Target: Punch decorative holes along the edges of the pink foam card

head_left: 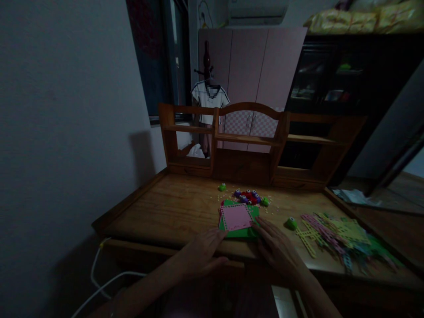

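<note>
A pink paper sheet (236,217) with a row of small holes along its edges lies on a larger green sheet (243,232). A bit of red shows under their left side. My left hand (206,251) rests at the desk's front edge, fingers stretched toward the pink sheet's lower left corner, thumb apart. My right hand (275,244) lies with extended fingers over the right edge of the green sheet, fingertips by the pink one. Behind the sheets sits a cluster of red and purple bug-eyed craft punches (247,197), with a green punch (265,202) beside it.
Pale paper bits lie scattered around the punches. Another green punch (222,187) stands farther back, and one more green punch (291,224) is to the right. A pile of perforated paper strips (338,234) covers the desk's right side. A wooden shelf (245,140) borders the back.
</note>
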Demonstrator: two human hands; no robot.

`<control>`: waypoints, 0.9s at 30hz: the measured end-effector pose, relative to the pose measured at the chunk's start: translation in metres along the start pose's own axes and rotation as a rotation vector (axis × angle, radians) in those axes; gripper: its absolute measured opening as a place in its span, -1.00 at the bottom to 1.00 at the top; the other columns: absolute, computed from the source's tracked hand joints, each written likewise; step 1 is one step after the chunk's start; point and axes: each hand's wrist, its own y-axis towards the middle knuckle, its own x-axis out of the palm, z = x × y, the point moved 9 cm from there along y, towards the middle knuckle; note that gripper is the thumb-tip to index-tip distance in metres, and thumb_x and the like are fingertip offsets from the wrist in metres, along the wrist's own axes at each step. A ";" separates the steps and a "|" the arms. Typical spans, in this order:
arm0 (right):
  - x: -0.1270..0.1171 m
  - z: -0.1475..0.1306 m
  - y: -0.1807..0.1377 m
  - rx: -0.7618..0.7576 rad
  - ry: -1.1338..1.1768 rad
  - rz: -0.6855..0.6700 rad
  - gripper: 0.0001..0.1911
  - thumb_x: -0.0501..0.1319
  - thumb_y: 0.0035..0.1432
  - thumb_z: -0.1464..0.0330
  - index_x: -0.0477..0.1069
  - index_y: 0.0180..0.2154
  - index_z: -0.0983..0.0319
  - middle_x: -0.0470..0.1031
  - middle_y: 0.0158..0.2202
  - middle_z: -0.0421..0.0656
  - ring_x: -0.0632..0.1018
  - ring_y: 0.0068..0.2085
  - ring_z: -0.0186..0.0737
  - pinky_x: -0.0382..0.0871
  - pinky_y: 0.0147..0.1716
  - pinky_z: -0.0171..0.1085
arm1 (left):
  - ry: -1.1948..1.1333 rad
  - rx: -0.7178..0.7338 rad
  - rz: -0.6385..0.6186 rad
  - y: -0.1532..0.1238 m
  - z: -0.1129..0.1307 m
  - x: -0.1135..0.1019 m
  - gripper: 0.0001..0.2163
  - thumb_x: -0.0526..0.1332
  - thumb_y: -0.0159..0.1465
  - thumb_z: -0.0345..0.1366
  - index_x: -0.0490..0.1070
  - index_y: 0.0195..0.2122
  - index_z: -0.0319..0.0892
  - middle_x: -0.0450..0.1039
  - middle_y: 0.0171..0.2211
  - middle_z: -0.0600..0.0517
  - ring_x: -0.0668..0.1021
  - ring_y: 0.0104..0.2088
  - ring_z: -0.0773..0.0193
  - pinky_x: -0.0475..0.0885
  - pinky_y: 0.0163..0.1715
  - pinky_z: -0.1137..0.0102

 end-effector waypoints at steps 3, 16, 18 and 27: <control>0.000 -0.017 0.004 -0.008 0.054 0.019 -0.40 0.06 0.23 0.34 -0.04 0.27 0.25 0.11 0.24 -0.03 0.15 0.24 -0.07 0.14 0.19 0.00 | -0.005 0.003 0.010 -0.002 0.001 -0.001 -0.39 0.03 0.28 0.01 -0.06 0.26 -0.18 0.16 0.19 -0.17 0.23 0.20 0.04 0.19 0.17 0.13; 0.004 0.007 -0.007 0.007 0.028 0.021 -0.53 0.03 0.26 0.32 0.10 0.19 0.19 0.30 0.12 -0.03 0.32 0.14 -0.03 0.30 0.08 0.01 | -0.026 -0.003 0.021 0.002 0.006 -0.009 -0.44 0.03 0.29 -0.03 -0.01 0.24 -0.17 0.22 0.15 -0.14 0.27 0.18 0.09 0.16 0.20 0.14; 0.002 0.008 -0.007 0.008 0.013 0.033 -0.53 0.03 0.26 0.32 0.09 0.19 0.20 0.32 0.10 -0.03 0.31 0.14 -0.02 0.29 0.08 0.02 | -0.027 0.001 0.027 0.003 0.008 -0.010 -0.44 0.03 0.29 -0.04 -0.01 0.25 -0.18 0.23 0.15 -0.15 0.27 0.18 0.09 0.15 0.21 0.14; -0.010 -0.001 -0.012 0.089 0.076 0.198 -0.51 0.06 0.24 0.29 0.12 0.19 0.19 0.35 0.08 -0.04 0.35 0.12 0.00 0.33 0.06 0.02 | 0.005 -0.070 0.091 -0.004 0.005 -0.004 -0.49 0.02 0.32 -0.09 0.01 0.24 -0.17 0.21 0.16 -0.10 0.24 0.19 0.15 0.14 0.22 0.17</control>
